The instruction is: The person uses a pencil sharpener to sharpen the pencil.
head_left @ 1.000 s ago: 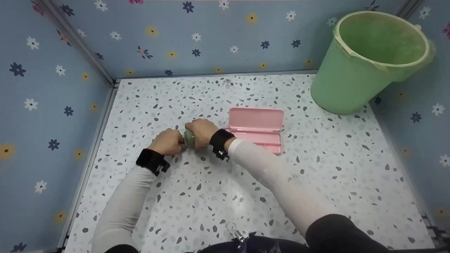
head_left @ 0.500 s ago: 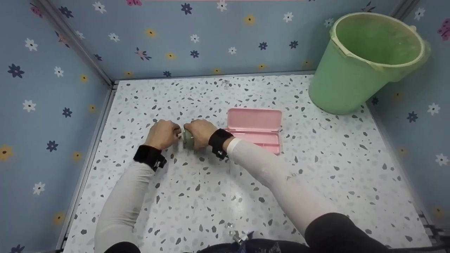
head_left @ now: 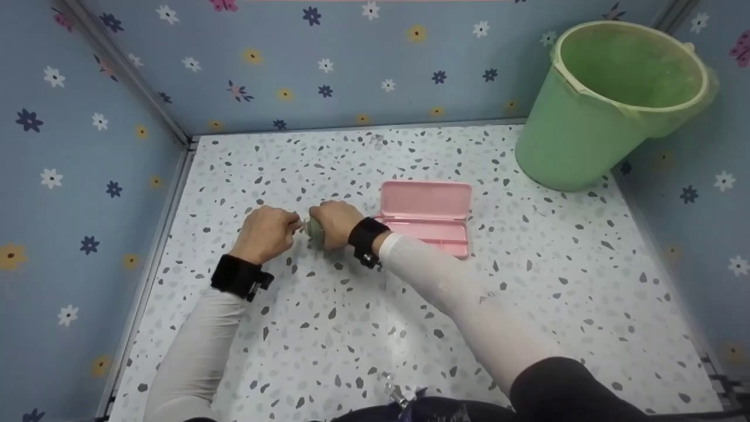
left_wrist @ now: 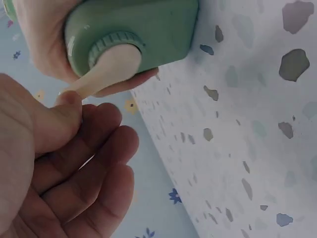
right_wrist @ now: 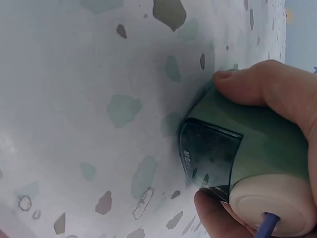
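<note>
A green hand-crank pencil sharpener [head_left: 315,231] stands on the speckled table, left of a pink case. My right hand [head_left: 337,224] grips its body, thumb [right_wrist: 242,84] on one side and fingers on the other. My left hand [head_left: 266,233] pinches the end of the cream crank handle [left_wrist: 111,69] between thumb and a finger, the other fingers loosely curled. Out of the cream holder [right_wrist: 272,203] at the opposite end sticks a purple-blue pencil [right_wrist: 267,226], seen only in part in the right wrist view. A dark see-through shavings drawer [right_wrist: 208,156] shows on the sharpener's side.
The pink pencil case [head_left: 426,200] lies with its lid raised, its lower tray partly covered by my right forearm. A tall green bin [head_left: 577,135] with a liner stands at the back right. Flower-patterned walls [head_left: 351,64] border the table's back and sides.
My left hand has gone round with the crank, first up, then slightly down and left. My right hand and the sharpener have stayed in place.
</note>
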The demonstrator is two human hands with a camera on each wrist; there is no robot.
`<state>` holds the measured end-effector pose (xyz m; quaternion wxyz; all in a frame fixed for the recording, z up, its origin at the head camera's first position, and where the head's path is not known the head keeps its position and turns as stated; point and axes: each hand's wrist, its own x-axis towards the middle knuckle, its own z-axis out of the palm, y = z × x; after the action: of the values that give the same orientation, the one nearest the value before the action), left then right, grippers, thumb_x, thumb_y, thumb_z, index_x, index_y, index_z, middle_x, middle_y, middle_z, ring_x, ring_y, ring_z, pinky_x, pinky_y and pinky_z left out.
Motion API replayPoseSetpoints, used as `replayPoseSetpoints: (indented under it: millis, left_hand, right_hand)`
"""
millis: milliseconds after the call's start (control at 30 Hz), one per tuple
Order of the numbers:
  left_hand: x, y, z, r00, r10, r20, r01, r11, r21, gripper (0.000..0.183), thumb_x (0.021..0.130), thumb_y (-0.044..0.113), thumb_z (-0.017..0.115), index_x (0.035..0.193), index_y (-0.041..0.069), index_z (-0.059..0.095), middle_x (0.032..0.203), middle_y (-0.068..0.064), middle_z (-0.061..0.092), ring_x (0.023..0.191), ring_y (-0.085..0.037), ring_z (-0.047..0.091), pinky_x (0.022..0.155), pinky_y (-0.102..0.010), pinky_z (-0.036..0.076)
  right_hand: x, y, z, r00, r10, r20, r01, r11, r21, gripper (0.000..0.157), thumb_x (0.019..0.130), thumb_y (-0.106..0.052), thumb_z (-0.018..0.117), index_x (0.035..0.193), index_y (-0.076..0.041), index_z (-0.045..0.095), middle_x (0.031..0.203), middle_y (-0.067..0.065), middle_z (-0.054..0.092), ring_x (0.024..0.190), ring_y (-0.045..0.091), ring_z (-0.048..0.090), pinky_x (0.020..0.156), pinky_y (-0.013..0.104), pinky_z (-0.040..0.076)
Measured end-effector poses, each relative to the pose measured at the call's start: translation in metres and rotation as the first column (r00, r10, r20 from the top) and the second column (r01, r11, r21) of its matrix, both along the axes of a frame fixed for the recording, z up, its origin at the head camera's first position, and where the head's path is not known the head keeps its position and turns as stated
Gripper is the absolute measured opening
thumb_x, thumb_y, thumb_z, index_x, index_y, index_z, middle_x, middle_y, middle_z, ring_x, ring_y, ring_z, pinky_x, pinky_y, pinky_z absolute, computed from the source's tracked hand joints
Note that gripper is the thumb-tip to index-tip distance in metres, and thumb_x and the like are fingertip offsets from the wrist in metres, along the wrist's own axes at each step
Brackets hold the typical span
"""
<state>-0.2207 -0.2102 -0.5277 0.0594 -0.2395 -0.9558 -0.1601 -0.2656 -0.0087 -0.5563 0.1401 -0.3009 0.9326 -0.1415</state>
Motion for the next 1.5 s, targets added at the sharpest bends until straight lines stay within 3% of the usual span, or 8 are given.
replayPoseSetpoints:
  millis: [167, 333, 500, 700, 900, 1033, 1300, 1500]
  left_hand:
    - [0.021, 0.0, -0.01, 0.999, -0.03, 0.033, 0.03, 1.0, -0.009, 0.03, 0.099, 0.012, 0.076, 0.071, 0.011, 0.065, 0.06, -0.006, 0.06, 0.056, -0.026, 0.055, 0.057, -0.05, 0.051]
    - [0.028, 0.002, -0.026, 0.998, -0.032, 0.045, 0.032, 0.999, 0.007, 0.032, 0.098, 0.01, 0.076, 0.068, 0.011, 0.063, 0.058, -0.006, 0.057, 0.056, -0.027, 0.053, 0.057, -0.051, 0.051]
    - [0.026, 0.004, -0.042, 0.994, 0.009, 0.107, -0.004, 0.999, -0.043, 0.02, 0.087, 0.002, 0.073, 0.069, 0.01, 0.072, 0.06, -0.009, 0.06, 0.056, -0.031, 0.056, 0.056, -0.054, 0.052]
    - [0.007, 0.008, -0.052, 0.97, 0.136, 0.2, -0.113, 0.986, -0.122, 0.009, 0.081, 0.003, 0.076, 0.073, 0.008, 0.076, 0.07, -0.016, 0.072, 0.064, -0.038, 0.067, 0.062, -0.056, 0.058]
    - [-0.02, 0.008, -0.045, 0.979, 0.154, 0.136, -0.139, 0.984, -0.114, 0.01, 0.086, 0.003, 0.073, 0.08, 0.004, 0.081, 0.079, -0.021, 0.078, 0.07, -0.044, 0.073, 0.064, -0.061, 0.061]
    - [-0.028, 0.008, -0.039, 0.981, 0.159, 0.112, -0.145, 0.982, -0.121, 0.013, 0.091, 0.006, 0.072, 0.086, 0.004, 0.084, 0.081, -0.021, 0.079, 0.071, -0.044, 0.074, 0.065, -0.06, 0.062]
    - [-0.023, 0.003, -0.017, 0.99, 0.138, 0.035, -0.138, 0.99, -0.029, 0.019, 0.102, 0.012, 0.073, 0.084, 0.008, 0.08, 0.074, -0.013, 0.074, 0.065, -0.037, 0.066, 0.061, -0.056, 0.056]
    - [-0.004, 0.003, -0.008, 0.996, 0.075, -0.056, -0.072, 0.996, 0.047, 0.03, 0.099, 0.012, 0.078, 0.071, 0.01, 0.069, 0.064, -0.007, 0.067, 0.058, -0.031, 0.061, 0.056, -0.053, 0.052]
  right_hand:
    - [-0.001, 0.0, 0.002, 1.0, 0.002, -0.009, -0.002, 1.0, 0.017, 0.055, 0.073, -0.018, 0.098, 0.119, -0.015, 0.068, 0.113, 0.006, 0.074, 0.101, 0.025, 0.071, 0.089, 0.043, 0.062]
    - [-0.002, 0.001, 0.002, 1.0, 0.0, -0.011, 0.0, 1.0, 0.002, 0.056, 0.072, -0.019, 0.1, 0.119, -0.014, 0.068, 0.113, 0.006, 0.075, 0.103, 0.026, 0.072, 0.091, 0.044, 0.062]
    - [0.001, -0.002, -0.002, 1.0, -0.004, -0.01, 0.004, 1.0, -0.009, 0.056, 0.073, -0.02, 0.1, 0.119, -0.015, 0.069, 0.113, 0.006, 0.075, 0.103, 0.026, 0.072, 0.09, 0.043, 0.063]
    - [0.005, 0.0, -0.005, 1.0, 0.006, 0.006, -0.006, 1.0, -0.029, 0.059, 0.071, -0.021, 0.101, 0.119, -0.015, 0.069, 0.114, 0.006, 0.075, 0.104, 0.025, 0.072, 0.091, 0.042, 0.063]
    - [0.003, 0.001, -0.002, 1.0, 0.013, 0.003, -0.013, 0.999, -0.048, 0.055, 0.074, -0.02, 0.1, 0.119, -0.015, 0.069, 0.114, 0.005, 0.076, 0.104, 0.025, 0.073, 0.091, 0.041, 0.063]
    - [0.002, 0.002, -0.001, 1.0, 0.009, -0.008, -0.009, 0.999, -0.044, 0.054, 0.075, -0.021, 0.099, 0.12, -0.014, 0.07, 0.115, 0.006, 0.077, 0.104, 0.027, 0.074, 0.092, 0.042, 0.064]
    - [-0.001, -0.002, -0.003, 1.0, 0.003, -0.002, -0.003, 1.0, -0.03, 0.052, 0.077, -0.024, 0.098, 0.12, -0.014, 0.071, 0.114, 0.006, 0.077, 0.103, 0.025, 0.073, 0.092, 0.042, 0.063]
    - [0.0, 0.001, 0.0, 1.0, -0.001, -0.01, 0.001, 1.0, -0.027, 0.05, 0.077, -0.021, 0.098, 0.118, -0.013, 0.071, 0.112, 0.006, 0.077, 0.101, 0.026, 0.073, 0.09, 0.043, 0.063]
